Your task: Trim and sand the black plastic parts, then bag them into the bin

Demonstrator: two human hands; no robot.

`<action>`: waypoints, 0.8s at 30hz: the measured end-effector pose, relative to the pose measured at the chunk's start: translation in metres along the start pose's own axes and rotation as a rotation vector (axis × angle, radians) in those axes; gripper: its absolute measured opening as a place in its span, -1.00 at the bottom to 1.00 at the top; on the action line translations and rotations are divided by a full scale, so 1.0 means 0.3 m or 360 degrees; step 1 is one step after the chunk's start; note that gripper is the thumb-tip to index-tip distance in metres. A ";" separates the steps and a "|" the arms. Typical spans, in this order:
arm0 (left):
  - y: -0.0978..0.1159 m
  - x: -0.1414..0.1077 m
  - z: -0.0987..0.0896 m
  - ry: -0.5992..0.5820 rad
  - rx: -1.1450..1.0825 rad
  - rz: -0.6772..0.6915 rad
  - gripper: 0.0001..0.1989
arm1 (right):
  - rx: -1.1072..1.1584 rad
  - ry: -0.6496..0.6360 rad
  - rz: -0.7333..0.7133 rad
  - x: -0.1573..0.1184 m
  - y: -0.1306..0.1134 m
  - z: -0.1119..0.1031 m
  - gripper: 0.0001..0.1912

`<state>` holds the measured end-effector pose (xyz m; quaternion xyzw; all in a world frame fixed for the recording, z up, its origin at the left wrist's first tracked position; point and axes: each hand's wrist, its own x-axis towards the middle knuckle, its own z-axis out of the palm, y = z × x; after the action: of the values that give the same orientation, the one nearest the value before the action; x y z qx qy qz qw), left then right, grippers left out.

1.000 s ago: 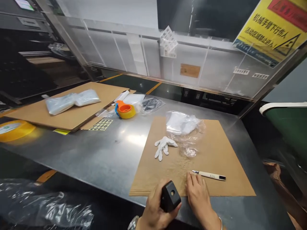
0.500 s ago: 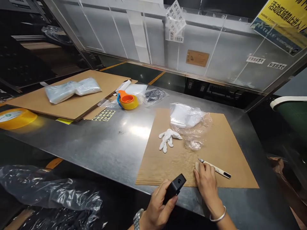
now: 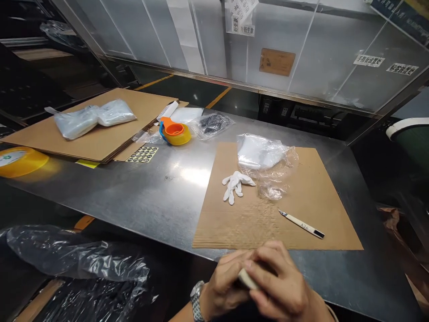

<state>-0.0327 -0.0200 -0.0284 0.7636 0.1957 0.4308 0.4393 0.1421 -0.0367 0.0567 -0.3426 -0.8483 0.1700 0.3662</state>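
While the left hand (image 3: 224, 279) and the right hand (image 3: 283, 284) meet at the near edge of the bench (image 3: 157, 201), the step looks like handling a small pale piece (image 3: 248, 280) between them; the next move seems to call for a steady grip; the left curls partly closed, its hold hidden; the right bends in, pinching the pale piece just left of its palm; the knife (image 3: 300, 224) lies farther off, rightward, on cardboard (image 3: 315, 192)

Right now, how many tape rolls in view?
2: a yellow roll at the left edge, cut off by the frame; an orange-cored roll beside the cardboard stack. Others may be hidden.
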 end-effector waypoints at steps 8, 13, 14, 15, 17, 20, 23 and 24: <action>0.029 -0.017 0.004 -0.0086 -0.0053 -0.0130 -0.80 | 0.0143 -0.0116 0.0033 -0.035 0.003 0.006 -0.53; 0.058 -0.022 0.023 0.0159 -0.0392 -0.0530 -0.73 | 0.0292 0.0123 0.0313 -0.071 0.024 0.032 -0.55; 0.062 -0.022 0.032 0.0225 -0.0536 -0.0603 -0.66 | 0.0299 0.0207 0.0341 -0.075 0.023 0.045 -0.56; 0.064 -0.020 0.040 0.0310 -0.0672 -0.0684 -0.60 | 0.0286 0.0300 0.0362 -0.076 0.020 0.061 -0.56; 0.065 -0.009 0.055 0.0554 -0.0886 -0.0869 -0.54 | 0.0221 0.0496 0.0368 -0.077 0.006 0.101 -0.55; 0.062 0.027 0.051 0.0901 -0.1215 -0.1160 -0.50 | 0.0130 0.0664 0.0287 -0.092 -0.014 0.171 -0.54; 0.058 0.075 0.023 0.1012 -0.1688 -0.1380 -0.48 | 0.0077 0.0647 0.0198 -0.136 -0.025 0.224 -0.56; 0.058 0.089 0.015 0.0999 -0.1841 -0.1451 -0.48 | 0.0062 0.0617 0.0180 -0.152 -0.025 0.233 -0.57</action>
<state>-0.0156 -0.0136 -0.0019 0.1027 0.3487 0.4368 0.8228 0.1096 -0.0769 -0.0093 -0.4088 -0.7378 0.1377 0.5191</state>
